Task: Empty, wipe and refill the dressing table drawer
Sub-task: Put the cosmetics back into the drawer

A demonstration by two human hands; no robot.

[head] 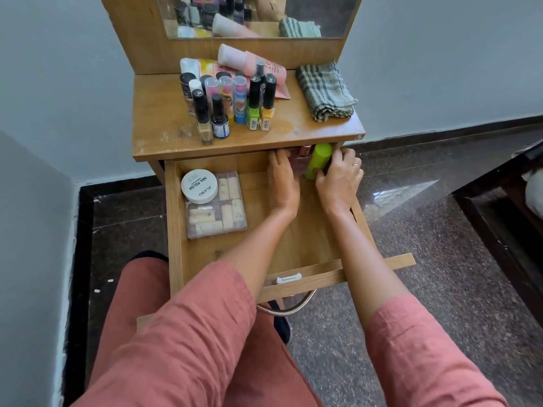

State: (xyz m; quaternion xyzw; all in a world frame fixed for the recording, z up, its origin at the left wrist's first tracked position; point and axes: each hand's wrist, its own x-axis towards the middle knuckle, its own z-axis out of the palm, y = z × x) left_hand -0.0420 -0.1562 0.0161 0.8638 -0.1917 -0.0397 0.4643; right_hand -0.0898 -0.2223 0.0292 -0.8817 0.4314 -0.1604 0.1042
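Right hand (340, 176) gripping green bottle (318, 160) at drawer (171, 218) back; left hand (282, 177) touching rose bottle (302, 161), grip unclear. Risk: bottles catching under tabletop edge (223, 149), slipping free.

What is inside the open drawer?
White tub on a clear box of bottles, left; green bottle and pinkish bottle at the back, between left hand and right hand. The tabletop hides the rear.

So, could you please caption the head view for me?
Left hand beside a pink bottle, right hand gripping a green bottle, deep in the open drawer.
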